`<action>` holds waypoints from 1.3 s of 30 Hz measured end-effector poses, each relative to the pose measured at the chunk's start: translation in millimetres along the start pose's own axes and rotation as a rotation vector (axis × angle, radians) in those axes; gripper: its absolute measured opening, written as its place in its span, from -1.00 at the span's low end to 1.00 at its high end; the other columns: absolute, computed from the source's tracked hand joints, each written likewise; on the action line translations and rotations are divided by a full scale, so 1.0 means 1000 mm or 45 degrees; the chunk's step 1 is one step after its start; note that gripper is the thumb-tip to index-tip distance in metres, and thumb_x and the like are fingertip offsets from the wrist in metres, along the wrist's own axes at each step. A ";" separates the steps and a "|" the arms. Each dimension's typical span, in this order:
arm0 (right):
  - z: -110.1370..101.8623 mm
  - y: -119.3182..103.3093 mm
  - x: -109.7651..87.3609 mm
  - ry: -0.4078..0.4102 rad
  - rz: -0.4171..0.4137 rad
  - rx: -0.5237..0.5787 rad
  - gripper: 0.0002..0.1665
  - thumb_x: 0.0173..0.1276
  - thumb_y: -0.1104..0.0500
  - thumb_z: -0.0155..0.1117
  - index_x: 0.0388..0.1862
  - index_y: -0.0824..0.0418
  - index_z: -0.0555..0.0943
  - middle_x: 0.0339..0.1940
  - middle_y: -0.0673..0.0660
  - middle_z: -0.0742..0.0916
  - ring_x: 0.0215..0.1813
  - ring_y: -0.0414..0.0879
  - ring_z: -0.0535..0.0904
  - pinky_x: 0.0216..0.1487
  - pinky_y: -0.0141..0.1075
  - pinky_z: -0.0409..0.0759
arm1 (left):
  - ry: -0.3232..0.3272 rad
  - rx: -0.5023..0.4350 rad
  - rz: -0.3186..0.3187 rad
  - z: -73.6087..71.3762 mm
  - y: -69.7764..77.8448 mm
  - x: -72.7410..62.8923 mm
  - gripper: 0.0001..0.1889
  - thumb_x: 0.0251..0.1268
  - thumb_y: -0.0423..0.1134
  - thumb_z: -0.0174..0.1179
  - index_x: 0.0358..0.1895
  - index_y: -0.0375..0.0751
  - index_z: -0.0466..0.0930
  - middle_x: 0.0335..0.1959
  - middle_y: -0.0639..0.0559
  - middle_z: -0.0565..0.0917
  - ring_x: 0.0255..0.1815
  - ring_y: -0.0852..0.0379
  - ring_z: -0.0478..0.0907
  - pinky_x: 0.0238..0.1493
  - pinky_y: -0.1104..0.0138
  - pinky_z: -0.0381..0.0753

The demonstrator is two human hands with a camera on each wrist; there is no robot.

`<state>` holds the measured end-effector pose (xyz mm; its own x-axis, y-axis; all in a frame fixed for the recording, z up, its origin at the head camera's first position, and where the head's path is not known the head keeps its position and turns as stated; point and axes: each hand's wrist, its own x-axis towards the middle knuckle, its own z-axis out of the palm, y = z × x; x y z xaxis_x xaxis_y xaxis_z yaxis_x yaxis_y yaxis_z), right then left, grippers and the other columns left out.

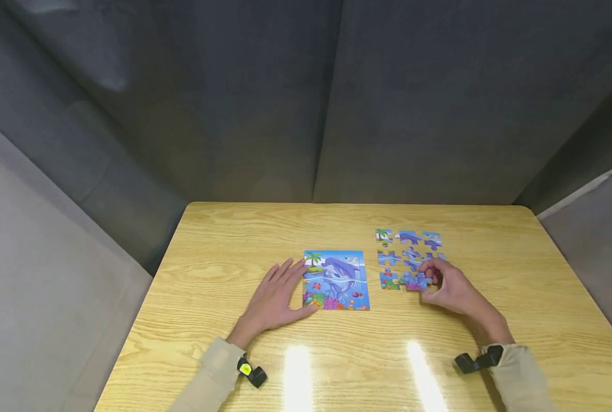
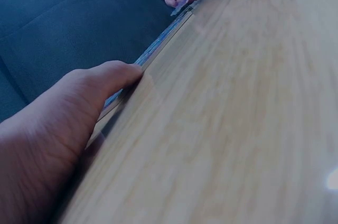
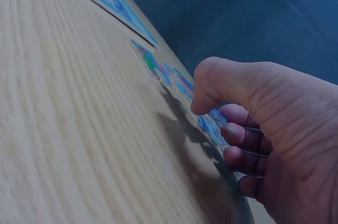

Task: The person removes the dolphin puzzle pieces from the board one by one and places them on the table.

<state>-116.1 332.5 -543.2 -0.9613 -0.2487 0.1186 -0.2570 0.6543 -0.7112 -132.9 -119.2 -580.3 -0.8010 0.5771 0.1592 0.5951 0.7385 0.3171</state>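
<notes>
A square dolphin puzzle board [image 1: 336, 280] lies flat in the middle of the table, its picture looking complete. My left hand [image 1: 276, 298] rests spread at its left side, fingertips and thumb touching the edge; the thumb [image 2: 119, 73] shows against that edge in the left wrist view. To the right, my right hand [image 1: 452, 290] pinches a purple and blue jigsaw piece [image 1: 416, 281] between thumb and fingers, slightly above the table. Loose jigsaw pieces lie in rows around it, among them a crab piece [image 1: 389, 280] and a palm tree piece [image 1: 383, 234]. My right fingers partly cover some pieces.
The wooden table [image 1: 223, 234] extends around the puzzle on all sides. Dark grey curtains [image 1: 254, 103] hang behind its far edge, and lighter panels [image 1: 38, 286] stand at both sides. Bright light reflections lie on the near part of the tabletop.
</notes>
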 end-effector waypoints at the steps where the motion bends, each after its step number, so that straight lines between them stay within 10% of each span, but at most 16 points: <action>1: 0.000 0.001 0.000 -0.008 0.005 -0.015 -0.44 -0.10 0.45 0.55 -0.08 0.26 0.55 -0.33 0.14 0.55 -0.31 -0.06 0.40 -0.35 -0.36 0.40 | 0.000 0.001 0.000 0.000 0.000 0.000 0.04 0.30 0.60 -0.05 0.70 0.06 0.07 0.71 0.13 0.11 0.73 -0.04 -0.04 0.67 -0.05 -0.07; 18: -0.006 0.005 0.003 -0.127 0.103 -0.051 -0.46 0.01 0.39 0.57 0.00 0.32 0.59 -0.25 0.13 0.57 -0.21 -0.08 0.41 -0.25 -0.39 0.41 | 0.001 0.014 0.003 0.001 -0.001 0.000 0.05 0.30 0.62 -0.09 0.71 0.07 0.05 0.72 0.14 0.09 0.73 -0.03 -0.05 0.67 -0.04 -0.08; 39: 0.024 -0.030 0.006 0.036 -0.180 -0.053 -0.66 0.12 0.32 0.57 -0.11 0.23 0.70 -0.38 0.09 0.61 -0.35 -0.08 0.46 -0.36 -0.39 0.43 | 0.028 0.018 0.022 0.002 -0.001 0.000 0.04 0.31 0.61 -0.08 0.70 0.04 0.09 0.71 0.10 0.12 0.72 -0.06 -0.02 0.65 -0.09 -0.04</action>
<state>-111.9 294.2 -537.2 -0.9175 -0.3207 0.2351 -0.3932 0.6433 -0.6569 -133.2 -119.7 -582.1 -0.7917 0.5823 0.1849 0.6097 0.7335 0.3005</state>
